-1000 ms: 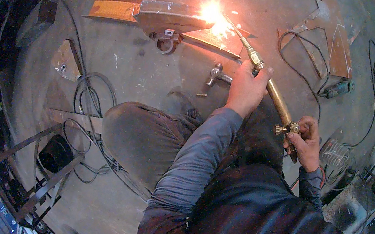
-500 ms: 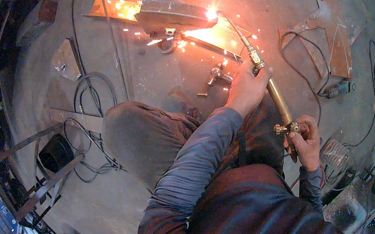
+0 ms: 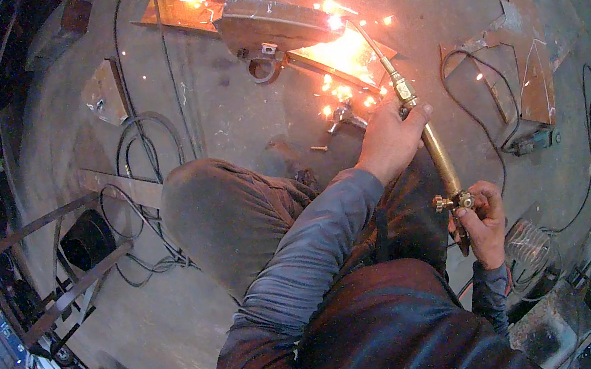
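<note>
A brass gas torch (image 3: 439,155) slants up and away from me. My left hand (image 3: 390,135) wraps its upper barrel just below the neck. Around the valve knobs at the lower end, my right hand (image 3: 484,224) is closed. The torch's thin bent tip meets the right end of a dark steel piece (image 3: 276,25), where the glow is white and sparks fly. That piece rests across a rusty steel channel (image 3: 164,16), whose right part is washed out by the glare. A ring-shaped clamp or fitting (image 3: 263,70) sits against its near side.
Below the glow a metal tool (image 3: 343,117) lies on the floor. Hoses (image 3: 147,142) coil at the left, beside a steel frame (image 3: 57,218). Rusty plates (image 3: 531,70) and a cable lie at the right. A wire-mesh object (image 3: 529,244) is near my right forearm.
The sparks now fall more around the metal tool and less along the channel's left part. Both hands and the torch have barely moved.
</note>
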Available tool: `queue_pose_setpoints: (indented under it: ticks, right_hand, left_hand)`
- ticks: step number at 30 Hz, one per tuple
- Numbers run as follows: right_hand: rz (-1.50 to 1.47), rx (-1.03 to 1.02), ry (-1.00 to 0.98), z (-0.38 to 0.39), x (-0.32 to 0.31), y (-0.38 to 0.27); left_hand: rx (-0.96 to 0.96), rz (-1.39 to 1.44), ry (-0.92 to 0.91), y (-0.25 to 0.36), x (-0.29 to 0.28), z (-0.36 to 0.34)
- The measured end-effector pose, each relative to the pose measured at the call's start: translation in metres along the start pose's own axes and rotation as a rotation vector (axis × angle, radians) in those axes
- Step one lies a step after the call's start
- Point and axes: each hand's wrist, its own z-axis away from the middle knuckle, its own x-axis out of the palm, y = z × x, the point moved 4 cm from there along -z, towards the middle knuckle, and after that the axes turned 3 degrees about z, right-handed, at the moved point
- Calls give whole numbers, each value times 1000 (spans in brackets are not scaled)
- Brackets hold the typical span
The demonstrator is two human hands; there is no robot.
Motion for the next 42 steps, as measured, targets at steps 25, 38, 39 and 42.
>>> queue_pose_setpoints:
  ticks: [25,38,39,42]
  right_hand:
    - [3,-34,45,0,1,-4]
    - [-79,13,76,12,2,-17]
    - [-69,-14,103,12,-3,-17]
    - [-68,-76,169,18,-8,-23]
  left_hand:
    - [-4,62,-9,-1,2,-1]
    - [21,92,-106,24,3,9]
    - [-8,79,-150,27,4,13]
    - [10,-28,-184,22,4,22]
